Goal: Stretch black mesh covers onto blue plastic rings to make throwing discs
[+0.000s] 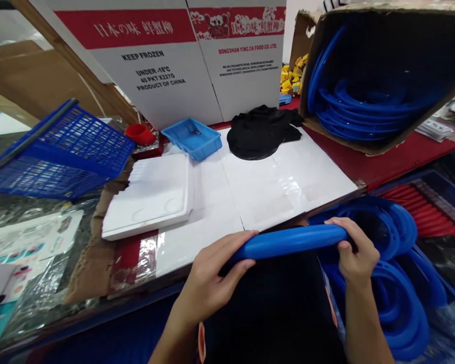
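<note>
Between my two hands I hold a blue plastic ring [293,241], seen nearly edge-on in front of my body at the table's front edge. My left hand [216,273] grips its left end, thumb below and fingers above. At the other end, my right hand [354,250] pinches the rim between thumb and fingers. Just behind and beneath my right hand lie several similar blue rings [394,303] in a heap. A white board surface [258,187] covers the table beyond the ring, with a crumpled black cloth [263,132] on it.
An open cardboard box [379,146] of blue rings stands at back right. A shallow blue tray [193,139], a white foam slab [151,197], a red cup [140,135] and a tilted blue basket [60,156] are on the left. A printed white carton [167,101] stands behind.
</note>
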Demonstrator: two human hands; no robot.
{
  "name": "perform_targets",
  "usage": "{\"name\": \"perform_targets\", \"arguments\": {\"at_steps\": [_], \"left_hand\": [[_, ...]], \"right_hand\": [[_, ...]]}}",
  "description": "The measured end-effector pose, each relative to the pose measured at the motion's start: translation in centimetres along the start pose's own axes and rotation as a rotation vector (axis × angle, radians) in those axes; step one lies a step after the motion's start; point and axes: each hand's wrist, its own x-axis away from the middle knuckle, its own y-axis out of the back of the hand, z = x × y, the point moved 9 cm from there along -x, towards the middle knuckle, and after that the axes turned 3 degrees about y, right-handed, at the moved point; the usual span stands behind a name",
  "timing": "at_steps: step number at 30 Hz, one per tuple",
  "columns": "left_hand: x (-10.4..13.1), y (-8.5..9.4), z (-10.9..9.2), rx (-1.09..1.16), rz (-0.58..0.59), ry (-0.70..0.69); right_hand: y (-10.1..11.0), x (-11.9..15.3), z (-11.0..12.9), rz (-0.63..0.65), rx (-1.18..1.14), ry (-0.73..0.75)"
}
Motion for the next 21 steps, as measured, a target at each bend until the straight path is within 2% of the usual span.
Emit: {"name": "perform_targets", "arguments": {"at_steps": [3,9,13,16,21], "left_hand": [[-0.1,-0.5,0.7,0.028,-0.038,0.010],[0.6,-1.0,0.3,0.033,-0.145,-0.017],[1.3,-0.8,1.1,0.035,-0.105,0.023],[0.8,-1.5,1.5,-0.012,-0.003,0.111],[-0.6,-4.7,-0.7,-0.048,0.266,0.036]], "right_hand": [[-0.3,1.0,-2.0,-0.035,-0.021,-0.074],[-1.0,1.7,-3.7,-0.033,-0.035,-0.161],[-0.8,1.4,-3.6,0.007,-0.010,-0.157],[-1.6,0.4,-1.2,0.115,0.056,-0.079],[-5.2,-1.1,6.7,0.515,0.225,0.337]]}}
